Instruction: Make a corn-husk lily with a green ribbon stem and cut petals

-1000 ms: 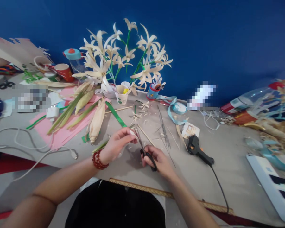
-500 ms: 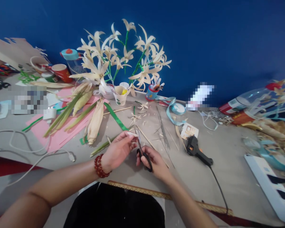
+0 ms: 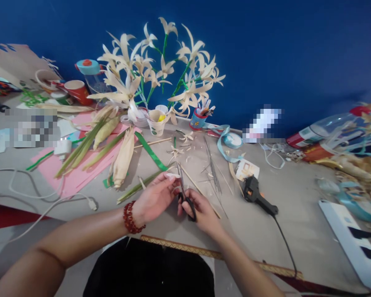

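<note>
My right hand [image 3: 200, 210] grips the black handles of a small pair of scissors [image 3: 185, 196], blades pointing away from me. My left hand [image 3: 156, 196], with a red bead bracelet at the wrist, pinches a small pale strip of husk [image 3: 173, 175] at the blades. Both hands hover over the grey table [image 3: 297, 198] near its front edge. A thin wooden stick [image 3: 200, 192] lies just beyond the scissors.
A black glue gun [image 3: 256, 194] with its cord lies right of my hands. Corn husks [image 3: 123, 156] and green stems rest on pink paper at left. A bouquet of husk flowers [image 3: 160, 74], cups, thin wires [image 3: 213, 169], blue ribbon and white cables crowd the table.
Both hands have drifted slightly toward each other and nearer me, and the scissors have turned more upright at the pale strip. The view has shifted a little.
</note>
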`<state>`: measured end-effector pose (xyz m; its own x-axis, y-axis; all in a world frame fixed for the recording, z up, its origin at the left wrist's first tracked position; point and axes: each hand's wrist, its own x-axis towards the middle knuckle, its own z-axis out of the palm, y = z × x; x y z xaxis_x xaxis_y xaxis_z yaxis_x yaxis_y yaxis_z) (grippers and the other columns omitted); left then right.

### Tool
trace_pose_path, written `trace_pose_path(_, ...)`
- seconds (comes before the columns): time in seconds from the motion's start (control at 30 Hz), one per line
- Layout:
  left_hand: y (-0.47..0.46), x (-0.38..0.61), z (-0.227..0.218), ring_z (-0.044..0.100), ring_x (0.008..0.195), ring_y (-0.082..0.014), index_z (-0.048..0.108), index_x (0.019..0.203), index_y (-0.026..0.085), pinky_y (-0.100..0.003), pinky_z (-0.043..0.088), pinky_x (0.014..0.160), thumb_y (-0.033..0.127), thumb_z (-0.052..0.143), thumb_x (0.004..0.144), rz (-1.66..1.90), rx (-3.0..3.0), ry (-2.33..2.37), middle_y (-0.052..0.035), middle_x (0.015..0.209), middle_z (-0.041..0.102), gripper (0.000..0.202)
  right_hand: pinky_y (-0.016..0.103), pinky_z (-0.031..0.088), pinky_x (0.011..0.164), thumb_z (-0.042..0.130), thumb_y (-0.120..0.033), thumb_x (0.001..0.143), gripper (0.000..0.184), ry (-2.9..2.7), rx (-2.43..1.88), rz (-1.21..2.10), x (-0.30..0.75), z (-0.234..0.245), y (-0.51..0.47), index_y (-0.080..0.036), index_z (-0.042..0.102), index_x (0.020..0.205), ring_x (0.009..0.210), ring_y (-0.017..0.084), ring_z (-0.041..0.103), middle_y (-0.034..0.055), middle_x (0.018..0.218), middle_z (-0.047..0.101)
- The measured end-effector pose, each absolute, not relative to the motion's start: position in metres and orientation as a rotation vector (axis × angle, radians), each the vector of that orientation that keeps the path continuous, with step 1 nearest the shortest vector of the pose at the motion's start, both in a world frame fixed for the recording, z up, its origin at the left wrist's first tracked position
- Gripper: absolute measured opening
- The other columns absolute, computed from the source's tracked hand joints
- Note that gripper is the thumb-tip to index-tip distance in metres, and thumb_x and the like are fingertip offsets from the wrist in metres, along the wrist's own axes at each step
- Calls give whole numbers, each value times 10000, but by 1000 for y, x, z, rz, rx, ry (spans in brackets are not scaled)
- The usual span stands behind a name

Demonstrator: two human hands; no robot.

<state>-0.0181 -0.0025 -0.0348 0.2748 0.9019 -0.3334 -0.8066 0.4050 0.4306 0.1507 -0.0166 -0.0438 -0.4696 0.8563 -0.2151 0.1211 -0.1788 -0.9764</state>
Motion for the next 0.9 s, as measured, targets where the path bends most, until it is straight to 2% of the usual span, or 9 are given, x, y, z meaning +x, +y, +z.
trace_pose_path(0.3,-2,-19,-36,624,793,-110,672,806,159,-248,496,756,155,709,797,1185,294,635,-2,828,682,38,239,380,524,597,-664,785,480,-1484,-1205,1677,151,-41,-17,-224,412,728,512,120,492,-30,543,571)
trace_pose_path(0.43,-2,-22,-31,613,772,-113,660,774,153,-251,481,752,188,703,804,1210,517,744,-9,832,677,63,247,403,557,607,-703,743,514,-1493,-1172,1718,156,-38,-16,-213,454,754,551,130,519,-11,590,596)
trace_pose_path(0.73,1,-32,-23,608,710,-113,624,749,151,-252,475,755,223,721,776,1144,721,857,1,752,646,124,255,420,602,647,-672,735,504,-1490,-1120,1840,165,-36,-16,-208,457,777,596,138,559,-5,634,607)
trace_pose_path(0.9,4,-36,-23,609,710,-110,608,754,152,-243,464,740,228,713,780,1126,793,868,2,755,645,132,243,395,560,671,-704,680,544,-1500,-1163,1838,165,-33,-15,-202,476,754,557,124,538,-15,616,591)
